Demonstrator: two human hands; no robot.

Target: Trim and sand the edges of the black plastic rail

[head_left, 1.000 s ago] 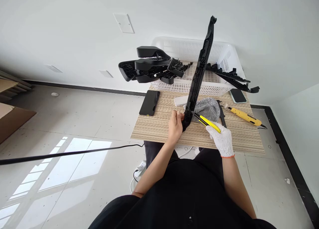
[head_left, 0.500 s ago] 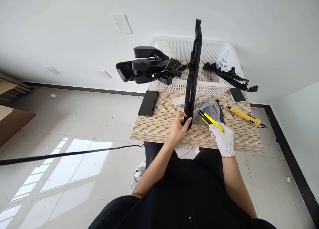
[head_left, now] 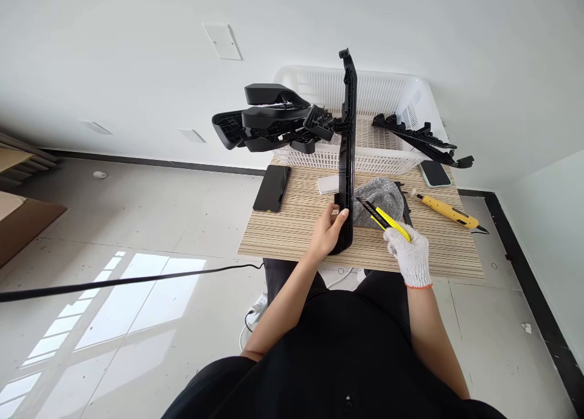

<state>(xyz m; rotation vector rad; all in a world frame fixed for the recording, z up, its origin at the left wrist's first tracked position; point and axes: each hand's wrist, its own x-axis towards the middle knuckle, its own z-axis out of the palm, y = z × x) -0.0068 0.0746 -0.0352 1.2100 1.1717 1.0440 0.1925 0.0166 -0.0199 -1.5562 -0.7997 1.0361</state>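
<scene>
Bare and closed around its lower end, my left hand (head_left: 326,232) grips a long black plastic trim part (head_left: 347,157). The part rises over the table, its top overlapping the basket behind. In a white knit glove, my right hand (head_left: 409,252) holds a yellow utility knife (head_left: 387,219), its dark blade extended toward the part's right edge. Whether the blade tip touches the part I cannot tell. Behind the knife lies a bunched grey cloth (head_left: 379,199).
A white plastic basket (head_left: 314,157) stands at the back with black plastic parts (head_left: 274,121) over its left rim and more black parts (head_left: 417,140) at right. On the wooden table (head_left: 283,239) lie a black phone (head_left: 272,188), another phone (head_left: 434,174) and a yellow corded tool (head_left: 449,212).
The trim part has turned in my left hand; its top has shifted left and lower, and its bottom end nearer to me. My right hand with the knife has barely moved.
</scene>
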